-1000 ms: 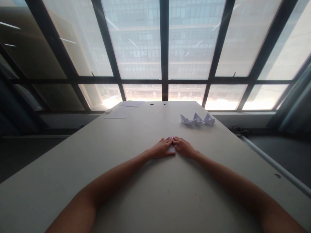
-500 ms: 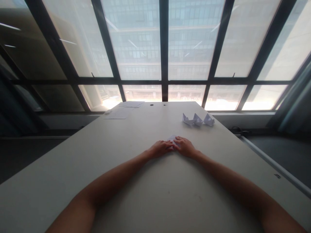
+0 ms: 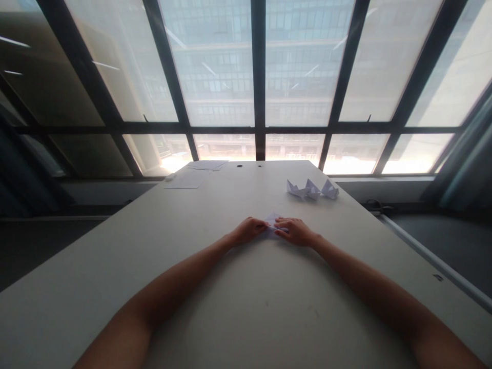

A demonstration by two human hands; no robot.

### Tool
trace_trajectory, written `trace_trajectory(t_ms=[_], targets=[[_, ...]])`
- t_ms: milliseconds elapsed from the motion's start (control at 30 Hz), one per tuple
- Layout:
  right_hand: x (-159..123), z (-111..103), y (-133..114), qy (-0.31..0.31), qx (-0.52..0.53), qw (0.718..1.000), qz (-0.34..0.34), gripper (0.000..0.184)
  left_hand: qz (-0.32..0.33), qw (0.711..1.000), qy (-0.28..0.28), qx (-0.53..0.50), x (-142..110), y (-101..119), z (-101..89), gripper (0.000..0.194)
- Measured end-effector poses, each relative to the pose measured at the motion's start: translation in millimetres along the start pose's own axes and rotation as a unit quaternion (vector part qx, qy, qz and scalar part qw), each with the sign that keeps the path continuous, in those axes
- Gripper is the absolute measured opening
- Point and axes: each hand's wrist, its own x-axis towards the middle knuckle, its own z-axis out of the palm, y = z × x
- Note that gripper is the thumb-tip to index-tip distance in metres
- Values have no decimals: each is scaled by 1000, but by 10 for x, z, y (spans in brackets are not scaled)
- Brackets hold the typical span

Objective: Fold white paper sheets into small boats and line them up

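Note:
A folded sheet of white paper (image 3: pixel 272 218) lies on the white table (image 3: pixel 246 297) between my two hands, its pointed top facing away from me. My left hand (image 3: pixel 248 230) is closed, pinching the paper's left side between thumb and fingers. From the right, my right hand (image 3: pixel 299 231) grips the sheet with its fingers across the top and the thumb lower down. Part of the paper is hidden beneath the fingers. Beyond my right hand stand three folded paper boats (image 3: pixel 313 189), side by side.
Flat paper sheets (image 3: pixel 183 179) lie at the table's far left, with more paper (image 3: pixel 207 165) behind them. A small dark mark or tag (image 3: pixel 437 277) is near the right edge. Large windows (image 3: pixel 223 61) rise past the far end, with curtains (image 3: pixel 467 164) at the sides.
My hands have drawn slightly apart, and more of the folded paper shows between them. The left hand has gone from lying flatter on it to pinching its side.

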Motion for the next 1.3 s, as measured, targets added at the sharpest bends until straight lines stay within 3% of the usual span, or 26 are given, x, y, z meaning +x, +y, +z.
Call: trace_trajectory(t_ms=[300, 400, 533, 667, 800, 867, 967, 1133, 1200, 1300], targets=[[13, -24, 36, 33, -11, 998, 50, 28, -44, 995, 72, 45, 51, -105, -20, 31], [3, -70, 68, 31, -1, 1000, 4, 27, -7, 997, 57, 47, 33, -111, -23, 27], [-15, -120, 159, -35, 5, 996, -82, 32, 46, 996, 30, 69, -2, -89, -60, 15], [-18, -94, 282, -62, 18, 995, -72, 48, 14, 983, 11, 182, -20, -72, -140, 17], [-19, -34, 373, -39, 43, 995, -75, 35, -24, 974, 22, 223, -28, -78, -183, 17], [-16, 0, 412, 2, 63, 996, -57, 30, -25, 976, 29, 217, -27, -85, -173, 17], [0, 65, 484, 63, 79, 995, 22, 32, -32, 979, 44, 196, -14, -103, -134, 25], [25, 146, 581, 95, 77, 983, 134, 25, -86, 982, 90, 139, 12, -143, -81, 26], [23, 135, 565, 105, 48, 983, 145, 34, -86, 979, 100, 153, 16, -145, -73, 40], [14, 92, 447, 104, -37, 988, 109, 38, -30, 973, 86, 213, 24, -117, -57, 54]])
